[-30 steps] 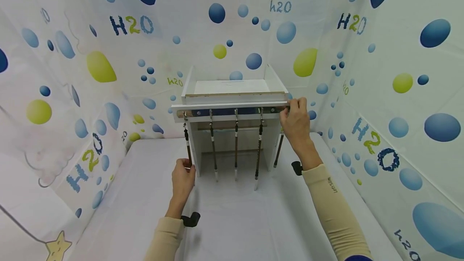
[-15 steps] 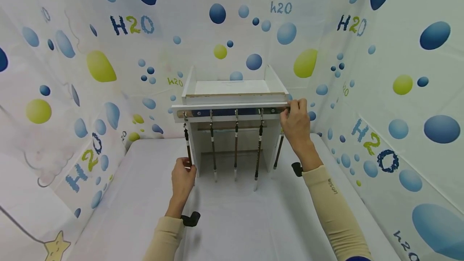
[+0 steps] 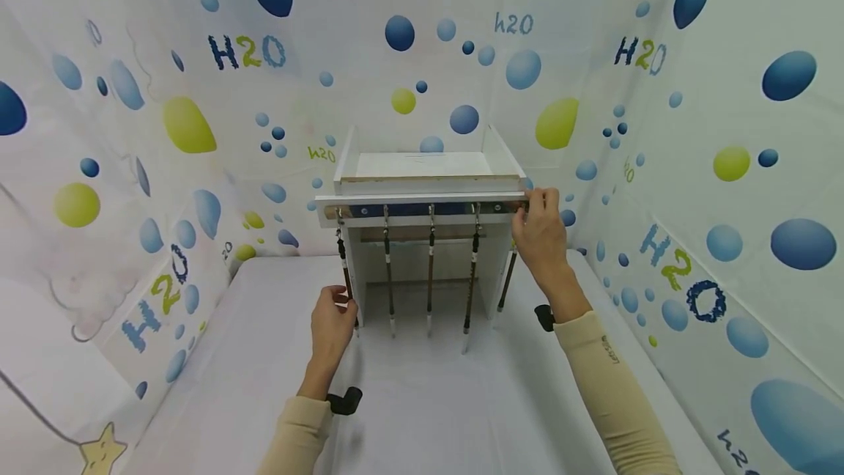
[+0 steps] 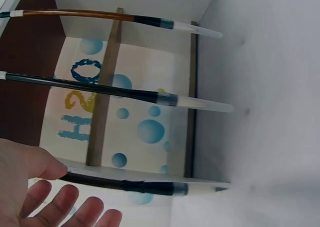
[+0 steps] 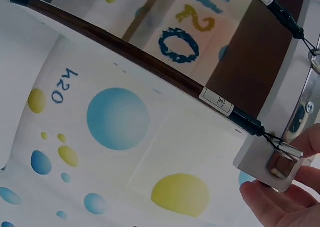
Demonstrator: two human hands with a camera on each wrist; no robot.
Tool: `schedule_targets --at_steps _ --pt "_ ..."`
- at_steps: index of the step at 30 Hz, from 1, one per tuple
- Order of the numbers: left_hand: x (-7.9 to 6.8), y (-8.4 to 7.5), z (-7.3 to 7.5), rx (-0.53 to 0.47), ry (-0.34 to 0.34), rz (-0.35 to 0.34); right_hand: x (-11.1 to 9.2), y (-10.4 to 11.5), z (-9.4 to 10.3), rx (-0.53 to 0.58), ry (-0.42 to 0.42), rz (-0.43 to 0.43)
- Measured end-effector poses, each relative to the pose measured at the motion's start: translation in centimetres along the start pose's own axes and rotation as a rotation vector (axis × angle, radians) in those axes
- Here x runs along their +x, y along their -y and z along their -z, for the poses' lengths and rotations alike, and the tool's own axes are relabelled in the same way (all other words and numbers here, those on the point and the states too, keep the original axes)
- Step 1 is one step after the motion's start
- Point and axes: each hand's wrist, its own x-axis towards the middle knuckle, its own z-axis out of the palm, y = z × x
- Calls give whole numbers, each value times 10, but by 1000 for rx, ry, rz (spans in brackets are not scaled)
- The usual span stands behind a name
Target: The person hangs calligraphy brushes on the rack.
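Note:
A white rack (image 3: 428, 165) stands on the table, with a metal hook rail (image 3: 422, 206) across its front. Several brushes hang from the rail, tips down. My left hand (image 3: 332, 321) holds the lower handle of the leftmost brush (image 3: 341, 259). In the left wrist view my thumb (image 4: 37, 164) lies on that dark brush (image 4: 125, 184). My right hand (image 3: 539, 229) pinches the rail's right end. There the rightmost brush (image 3: 506, 281) hangs by its cord from a hook (image 5: 279, 166), with my fingertips (image 5: 272, 202) just under it. In the right wrist view that brush (image 5: 125, 52) slants away to the upper left.
A white cloth covers the table (image 3: 422, 402). Bubble-print sheets (image 3: 725, 167) close in tightly on the left, back and right. The middle brushes (image 3: 430, 270) hang inside the rack's open front, with their tips just above the cloth.
The view has dipped slightly. My left hand has crept a little way up the leftmost brush. My right hand stays on the rail's right end.

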Motion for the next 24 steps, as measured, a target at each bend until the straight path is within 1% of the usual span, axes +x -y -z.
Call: schedule_targets --at_steps 7,11,14,18,21,24 --pt "4 -16 13 -7 -11 -41 -1 2 3 19 36 -38" --pt "5 -29 23 -7 -15 -68 -4 6 7 11 48 -29" --pt "4 -39 30 -4 -13 -110 -8 10 10 0 33 23" --pt "-1 -53 38 27 13 -187 -17 17 16 2 15 139" --pt "-7 -61 45 61 58 -216 -30 23 19 14 35 212" --pt "-14 -68 52 110 120 -218 -46 27 20 19 73 249"
